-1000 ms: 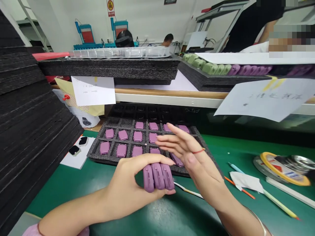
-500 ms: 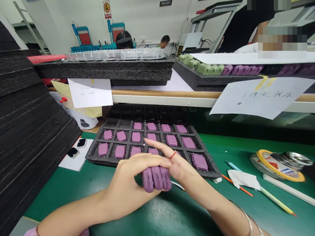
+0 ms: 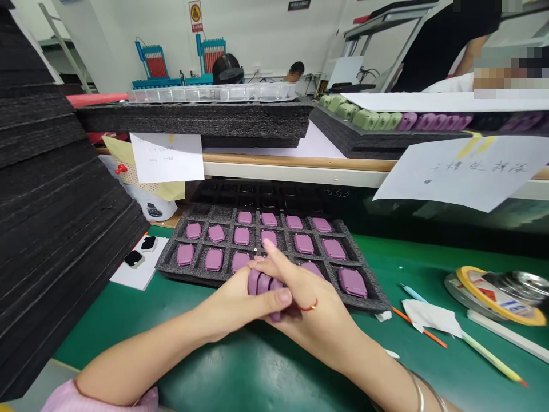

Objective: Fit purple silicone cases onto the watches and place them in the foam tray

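Note:
A small stack of purple watch cases [image 3: 262, 283] is held between my two hands, above the green table. My left hand [image 3: 240, 300] is closed on the stack, its thumb lying across the near side. From the other side my right hand [image 3: 315, 297] is wrapped round the same cases, its thumb pointing forward and its other fingers partly hidden. Just beyond the hands lies a black foam tray [image 3: 274, 220] with more purple watch cases, one per compartment; my hands cover part of its near row.
Two watches [image 3: 135, 258] lie on a white box at left, beside tall stacked black foam [image 3: 64, 217]. A shelf edge [image 3: 295, 170] with hanging paper crosses behind the tray. At right are a tape roll [image 3: 501, 294], pens [image 3: 493, 360] and a white strip. Other people are in the background.
My right hand has turned and closed round the stack, where its index finger stretched forward before. My left thumb has come over the near side of the cases. The view has shifted slightly.

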Motion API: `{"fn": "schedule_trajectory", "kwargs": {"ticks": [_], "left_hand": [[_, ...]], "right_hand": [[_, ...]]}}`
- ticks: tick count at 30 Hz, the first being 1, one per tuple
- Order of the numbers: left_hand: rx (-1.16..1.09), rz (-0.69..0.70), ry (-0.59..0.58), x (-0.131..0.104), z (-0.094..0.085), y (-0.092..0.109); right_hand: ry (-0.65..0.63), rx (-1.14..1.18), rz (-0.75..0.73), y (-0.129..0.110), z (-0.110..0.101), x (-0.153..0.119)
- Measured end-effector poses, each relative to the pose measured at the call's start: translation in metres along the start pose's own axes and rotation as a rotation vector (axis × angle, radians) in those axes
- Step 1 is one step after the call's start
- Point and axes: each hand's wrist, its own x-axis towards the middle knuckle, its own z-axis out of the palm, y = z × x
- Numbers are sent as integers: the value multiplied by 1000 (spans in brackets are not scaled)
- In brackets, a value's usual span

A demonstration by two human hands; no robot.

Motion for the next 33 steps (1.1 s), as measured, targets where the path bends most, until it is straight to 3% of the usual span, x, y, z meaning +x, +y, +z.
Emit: {"fn": "schedule_trajectory", "kwargs": {"ticks": [3,7,11,14,18,21,27,33], "left_hand": [[-138,-55,57,3,-1,-14],[-238,2,132,-4,-4,-30],[-370,17,74,-8,-11,-42],[-570,-11,34,-9,-16,-47],[-677,-31,-46,-11,-18,-48],[-709,-35,-74,-12,-19,-46],[-747,-44,-83,-11,-21,-45],[-735,-34,-31,-11,-21,-47]], "right_hand": [[-82,35,80,-1,-2,0],[-100,188,161,-4,-8,3],[-114,270,119,-3,-4,7],[32,286,136,-3,1,5],[405,291,163,-10,2,-2],[489,241,131,-14,-2,-4],[419,140,63,-6,-7,-5],[-22,19,8,-1,8,-9]]}}
